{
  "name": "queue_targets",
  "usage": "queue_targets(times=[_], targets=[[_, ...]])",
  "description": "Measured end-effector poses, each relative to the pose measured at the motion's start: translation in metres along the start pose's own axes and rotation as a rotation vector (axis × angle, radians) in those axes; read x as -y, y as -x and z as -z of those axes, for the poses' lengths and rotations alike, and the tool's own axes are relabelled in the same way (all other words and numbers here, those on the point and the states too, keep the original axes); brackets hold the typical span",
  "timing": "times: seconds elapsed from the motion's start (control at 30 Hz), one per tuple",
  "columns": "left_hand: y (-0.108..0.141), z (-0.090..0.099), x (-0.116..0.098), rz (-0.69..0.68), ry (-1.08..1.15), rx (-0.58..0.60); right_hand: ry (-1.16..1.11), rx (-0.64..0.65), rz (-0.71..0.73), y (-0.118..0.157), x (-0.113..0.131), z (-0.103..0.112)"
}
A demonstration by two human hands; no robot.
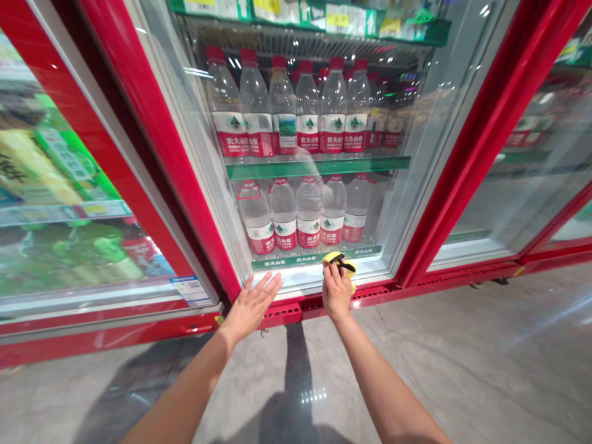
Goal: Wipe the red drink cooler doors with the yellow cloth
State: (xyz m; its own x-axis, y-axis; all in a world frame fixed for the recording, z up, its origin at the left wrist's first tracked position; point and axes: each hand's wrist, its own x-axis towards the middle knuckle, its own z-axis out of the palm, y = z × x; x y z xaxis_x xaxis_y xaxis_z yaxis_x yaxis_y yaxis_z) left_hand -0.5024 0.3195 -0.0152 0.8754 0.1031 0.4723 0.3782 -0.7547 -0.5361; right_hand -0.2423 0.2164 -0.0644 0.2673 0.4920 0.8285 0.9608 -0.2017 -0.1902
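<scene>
Low on the glass door of a red drinks fridge, my right hand (337, 290) grips a yellow pad with a black handle (350, 267). My fingers hide part of the pad, so its exact kind is unclear. It is at the bottom of the glass, over the white sill. To its left, my left hand (255, 303) rests with fingers spread against the lower left corner of the door, holding nothing. Behind the glass (393, 209), water bottles with red and white labels (308, 213) stand upright on two shelves.
A red door frame (439, 203) borders the glass on the right, with another fridge door beyond it. On the left, a neighbouring fridge holds green bottles (87, 154). A slotted red base (287, 313) runs above the grey floor (462, 345).
</scene>
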Motion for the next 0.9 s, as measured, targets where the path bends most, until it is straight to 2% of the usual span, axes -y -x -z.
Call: queue_targets(times=[0.1,0.17,0.27,0.33,0.37,0.43,0.5,0.57,0.63,0.7,0.77,0.83,0.9], targets=[[0.008,0.002,0.005,-0.001,0.017,-0.001,-0.027,-0.042,-0.087,-0.024,0.027,-0.005],[0.014,0.001,0.007,-0.001,0.026,0.006,-0.042,0.003,-0.055,-0.028,0.05,-0.009],[0.024,0.0,0.009,0.014,0.032,0.031,-0.062,0.104,0.184,-0.012,0.063,-0.013],[0.029,-0.001,0.01,0.026,0.034,0.044,-0.076,0.156,0.339,0.003,0.053,-0.012],[0.031,-0.001,0.01,0.029,0.036,0.047,-0.079,0.17,0.369,0.007,0.045,-0.01],[0.035,-0.002,0.011,0.035,0.037,0.051,-0.071,0.149,0.318,0.007,0.031,-0.005],[0.038,-0.001,0.013,0.039,0.033,0.053,-0.06,0.082,0.202,-0.005,0.028,-0.002],[0.041,-0.001,0.015,0.044,0.02,0.052,-0.056,0.019,0.106,-0.022,0.042,-0.003],[0.045,0.001,0.017,0.049,0.003,0.052,-0.063,0.0,0.083,-0.033,0.067,-0.007],[0.05,0.002,0.02,0.057,-0.012,0.052,-0.082,0.044,0.149,-0.031,0.09,-0.011],[0.055,0.003,0.022,0.065,-0.014,0.058,-0.118,0.126,0.307,-0.019,0.1,-0.015],[0.06,0.004,0.024,0.073,-0.009,0.07,-0.152,0.197,0.474,-0.004,0.094,-0.016],[0.065,0.004,0.025,0.075,-0.007,0.083,-0.159,0.229,0.54,0.007,0.079,-0.015]])
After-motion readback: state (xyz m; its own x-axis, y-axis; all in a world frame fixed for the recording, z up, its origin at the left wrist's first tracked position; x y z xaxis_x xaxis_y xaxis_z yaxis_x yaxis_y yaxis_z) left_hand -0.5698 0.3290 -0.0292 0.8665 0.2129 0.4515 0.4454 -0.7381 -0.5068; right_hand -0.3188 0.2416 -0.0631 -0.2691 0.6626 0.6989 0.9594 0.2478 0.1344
